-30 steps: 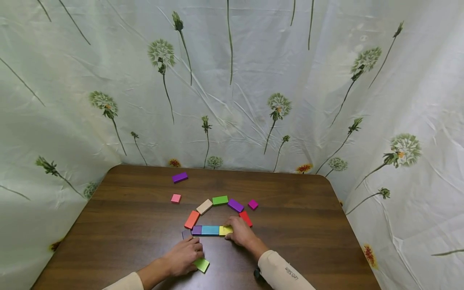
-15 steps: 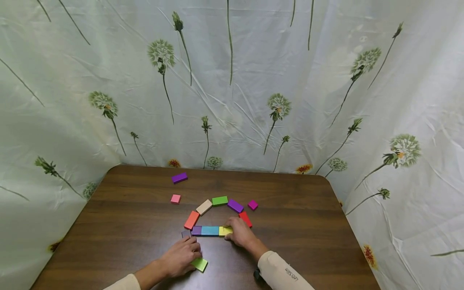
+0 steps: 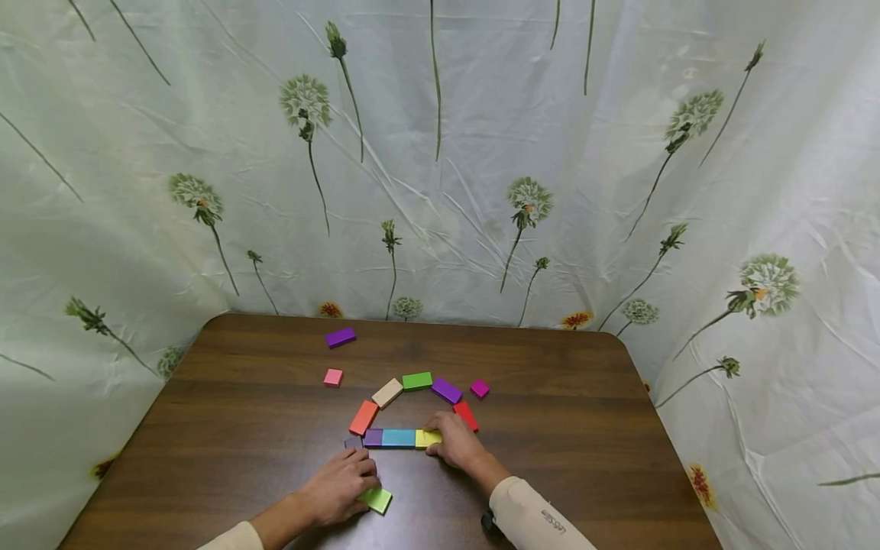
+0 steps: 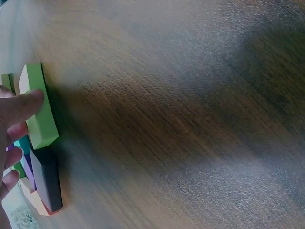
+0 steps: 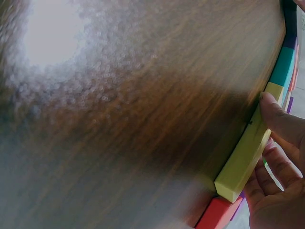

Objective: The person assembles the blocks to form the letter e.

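My left hand [image 3: 340, 489] grips a light green block [image 3: 376, 500] near the front of the table, its thumb on the block's side in the left wrist view. Just beyond these fingers lies a dark grey block [image 3: 353, 442], partly covered by them in the head view. With thumb and fingers, my right hand [image 3: 455, 441] pinches a yellow block [image 5: 248, 143] at the right end of a straight row. A blue block [image 3: 399, 438] and a short purple block [image 3: 373, 438] continue that row leftward. Behind it curve orange-red [image 3: 364, 418], beige [image 3: 387, 393], green [image 3: 417, 381], purple [image 3: 447, 390] and red [image 3: 466, 415] blocks.
Outside the arch lie a small pink block [image 3: 333, 377], a magenta block [image 3: 480, 389] and, farther back, another purple block [image 3: 340, 338]. The brown wooden table [image 3: 550, 397] ends at a pale dandelion-print curtain [image 3: 440, 191].
My left hand has slid slightly left with the light green block. My right hand stays on the yellow block, and the other blocks keep their places.
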